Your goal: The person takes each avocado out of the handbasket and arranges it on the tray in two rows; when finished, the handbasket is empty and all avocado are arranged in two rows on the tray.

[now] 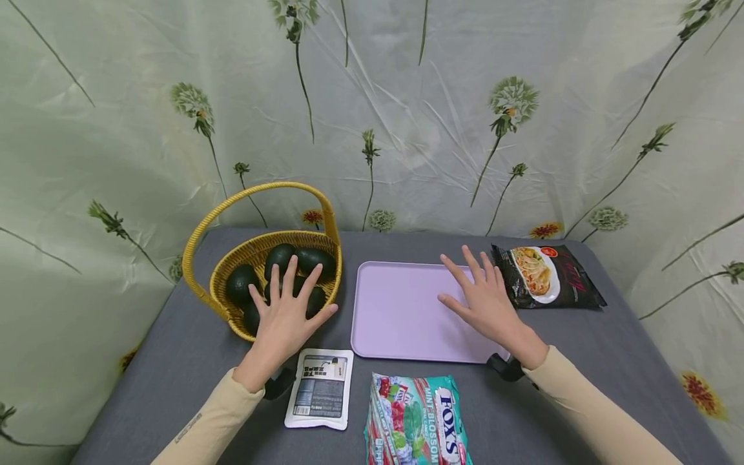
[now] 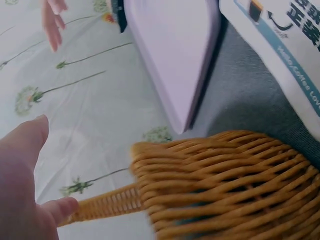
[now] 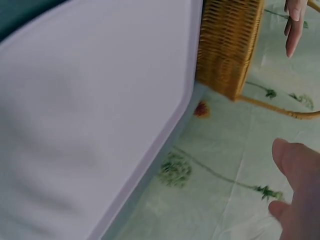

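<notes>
My left hand (image 1: pixel 285 326) is spread, fingers extended, over the front of the yellow wicker basket (image 1: pixel 216 284) in the head view. Several dark green avocados (image 1: pixel 241 284) lie inside it, some hidden behind the fingers. In the left wrist view the basket's woven side (image 2: pixel 230 185) fills the lower right, with the thumb (image 2: pixel 30 137) apart from it. My right hand (image 1: pixel 482 303), also spread and holding nothing, hovers over the right part of the lilac tray (image 1: pixel 401 310). The right wrist view shows the tray's bare surface (image 3: pixel 110 100) below that hand.
A black noodle packet (image 1: pixel 558 278) lies right of the tray at the back. In front are a white-edged pouch (image 1: pixel 320 387) and a teal FOX'S candy bag (image 1: pixel 418 420). Behind the grey-covered table (image 1: pixel 174 374) hangs a flower-print curtain (image 1: pixel 407 129); the basket's tall handle (image 1: pixel 273 185) arches upward.
</notes>
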### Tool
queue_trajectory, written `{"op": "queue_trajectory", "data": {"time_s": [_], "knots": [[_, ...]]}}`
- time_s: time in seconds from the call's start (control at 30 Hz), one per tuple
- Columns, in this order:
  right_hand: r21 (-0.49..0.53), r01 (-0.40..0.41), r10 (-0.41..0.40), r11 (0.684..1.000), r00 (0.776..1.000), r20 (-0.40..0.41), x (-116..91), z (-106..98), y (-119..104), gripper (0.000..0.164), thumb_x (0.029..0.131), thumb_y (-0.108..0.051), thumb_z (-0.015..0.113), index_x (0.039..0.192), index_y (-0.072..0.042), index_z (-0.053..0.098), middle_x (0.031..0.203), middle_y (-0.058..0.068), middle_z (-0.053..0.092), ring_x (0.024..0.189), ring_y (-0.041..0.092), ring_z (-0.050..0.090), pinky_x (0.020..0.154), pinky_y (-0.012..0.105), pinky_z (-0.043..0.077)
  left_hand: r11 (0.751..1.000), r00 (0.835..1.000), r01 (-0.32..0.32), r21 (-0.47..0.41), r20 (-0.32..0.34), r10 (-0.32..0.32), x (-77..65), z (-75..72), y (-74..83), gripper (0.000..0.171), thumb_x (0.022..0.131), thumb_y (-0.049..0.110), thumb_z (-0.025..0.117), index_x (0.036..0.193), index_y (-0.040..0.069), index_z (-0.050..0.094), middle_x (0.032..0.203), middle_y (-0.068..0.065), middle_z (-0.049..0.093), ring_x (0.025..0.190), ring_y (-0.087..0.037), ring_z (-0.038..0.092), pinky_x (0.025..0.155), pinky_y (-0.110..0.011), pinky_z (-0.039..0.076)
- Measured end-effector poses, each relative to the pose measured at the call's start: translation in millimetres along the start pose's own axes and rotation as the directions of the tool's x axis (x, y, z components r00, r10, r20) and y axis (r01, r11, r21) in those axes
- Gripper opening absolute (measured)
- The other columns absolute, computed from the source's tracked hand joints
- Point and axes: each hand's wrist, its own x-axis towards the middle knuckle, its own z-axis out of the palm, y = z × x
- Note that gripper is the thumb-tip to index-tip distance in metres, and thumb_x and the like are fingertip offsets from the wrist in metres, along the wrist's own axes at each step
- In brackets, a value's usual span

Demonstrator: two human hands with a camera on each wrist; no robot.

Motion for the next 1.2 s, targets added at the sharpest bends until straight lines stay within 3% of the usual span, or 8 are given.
{"op": "queue_trajectory", "data": {"time_s": [0.1,0.23,0.33,0.47,0.63,0.83,1.0,1.2], "knots": [[0.083,0.093,-0.093,0.992,0.996,-0.001,12,0,-11,0.071,0.092,-0.037,0.063,0.151,-0.015,0.030,0.155,0.023,0.015,0.137,0.050,0.012,0.102,0.070,0.017,0.999,1.000,-0.007,-0.036,-0.019,0.007,-4.8,-10.5,-1.4,0.079,0.086,0.056,0.062,0.152,0.026,0.029,0.158,-0.015,0.005,0.142,-0.042,-0.005,0.099,-0.074,-0.005],[0.209,0.205,-0.215,0.956,0.976,0.029,33,2,-29,0.070,0.094,-0.031,0.063,0.152,-0.017,0.027,0.156,0.018,0.015,0.139,0.044,0.016,0.103,0.064,0.026,0.992,0.998,-0.025,-0.121,-0.054,0.018,-15.2,-27.2,-7.7,0.076,0.088,0.048,0.065,0.151,0.025,0.029,0.158,-0.015,0.006,0.142,-0.041,-0.003,0.102,-0.071,-0.002],[0.300,0.276,-0.308,0.913,0.949,0.062,53,6,-47,0.067,0.095,-0.029,0.062,0.152,-0.019,0.027,0.157,0.014,0.016,0.140,0.037,0.019,0.105,0.058,0.029,0.978,0.998,-0.024,-0.209,-0.063,0.011,-26.3,-39.4,-16.3,0.073,0.090,0.042,0.065,0.151,0.024,0.030,0.158,-0.014,0.009,0.142,-0.041,0.001,0.104,-0.070,0.003],[0.430,0.349,-0.424,0.833,0.901,0.090,82,16,-73,0.065,0.095,-0.026,0.061,0.152,-0.019,0.029,0.156,0.010,0.021,0.141,0.028,0.022,0.107,0.052,0.029,0.940,0.998,0.012,-0.341,-0.059,-0.034,-44.2,-51.3,-32.5,0.068,0.092,0.034,0.064,0.151,0.025,0.030,0.157,-0.013,0.013,0.140,-0.042,0.012,0.098,-0.072,0.019],[0.575,0.366,-0.519,0.732,0.846,0.122,115,35,-104,0.063,0.094,-0.022,0.063,0.150,-0.017,0.033,0.153,0.005,0.029,0.139,0.020,0.026,0.108,0.046,0.029,0.897,0.989,0.069,-0.436,-0.089,-0.119,-67.7,-52.9,-54.1,0.062,0.093,0.023,0.064,0.148,0.021,0.037,0.151,-0.018,0.023,0.132,-0.046,0.027,0.089,-0.069,0.029],[0.712,0.277,-0.577,0.646,0.787,0.217,144,60,-133,0.059,0.094,-0.014,0.062,0.148,-0.014,0.037,0.150,0.008,0.034,0.133,0.029,0.037,0.104,0.043,0.036,0.869,0.977,0.134,-0.476,-0.085,-0.198,-88.8,-40.0,-69.0,0.055,0.094,0.018,0.063,0.144,0.010,0.043,0.138,-0.024,0.031,0.122,-0.042,0.036,0.089,-0.059,0.037],[0.736,0.197,-0.592,0.648,0.739,0.323,156,74,-150,0.057,0.093,-0.005,0.061,0.146,-0.012,0.041,0.148,0.009,0.036,0.133,0.030,0.037,0.105,0.038,0.036,0.841,0.973,0.180,-0.510,-0.032,-0.228,-94.1,-25.1,-77.7,0.054,0.096,0.019,0.060,0.145,0.010,0.041,0.136,-0.027,0.029,0.119,-0.043,0.039,0.088,-0.063,0.038],[0.686,0.150,-0.584,0.712,0.668,0.460,162,81,-164,0.042,0.089,0.003,0.061,0.130,-0.007,0.057,0.132,0.007,0.051,0.122,0.018,0.045,0.102,0.027,0.037,0.775,0.971,0.219,-0.593,0.057,-0.232,-89.2,-13.6,-84.0,0.054,0.098,0.019,0.056,0.147,0.009,0.037,0.138,-0.031,0.025,0.120,-0.051,0.041,0.092,-0.067,0.037]]}}
